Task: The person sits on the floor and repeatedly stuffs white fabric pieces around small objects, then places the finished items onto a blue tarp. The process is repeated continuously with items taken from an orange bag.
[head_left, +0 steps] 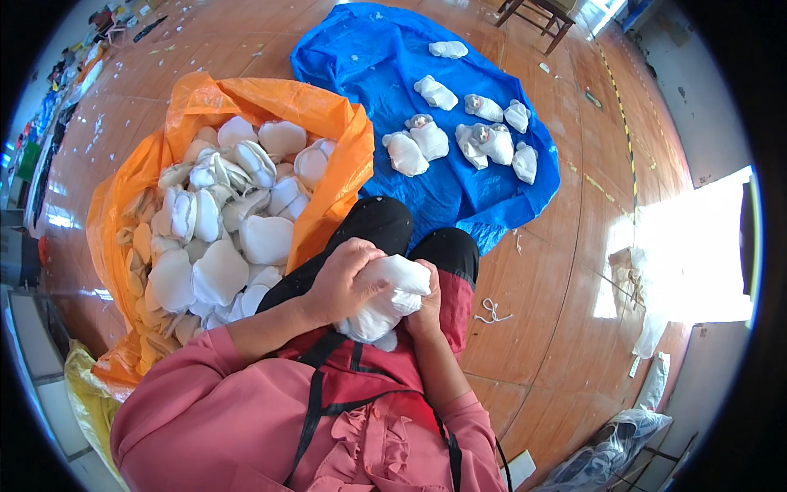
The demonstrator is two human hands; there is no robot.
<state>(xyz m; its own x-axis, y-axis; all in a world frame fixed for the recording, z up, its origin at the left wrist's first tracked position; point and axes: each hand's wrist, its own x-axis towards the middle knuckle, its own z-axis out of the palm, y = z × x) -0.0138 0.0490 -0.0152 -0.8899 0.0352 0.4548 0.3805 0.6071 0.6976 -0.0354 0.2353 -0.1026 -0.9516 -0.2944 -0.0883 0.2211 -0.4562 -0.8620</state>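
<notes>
Above my lap, both hands grip a white padded bundle (379,316), soft and rounded with a folded upper layer. My left hand (340,283) wraps its left side, the thumb pressing across the top. On the opposite side my right hand (426,305) is closed around the edge, its fingers partly hidden behind the bundle. To my left an orange bag (348,135) stands wide open, full of loose white and cream rounded pads (220,272). Ahead, a blue sheet (352,61) bears several white bundles (407,153), some with greyish ends showing.
A white cord (492,312) lies on the reddish tiled floor (541,336) to my right. Clear plastic wrapping (611,451) is heaped at the lower right. A wooden stool (541,15) stands at the far edge. Clutter (70,98) lines the left wall; a yellow bag (88,402) is at the lower left.
</notes>
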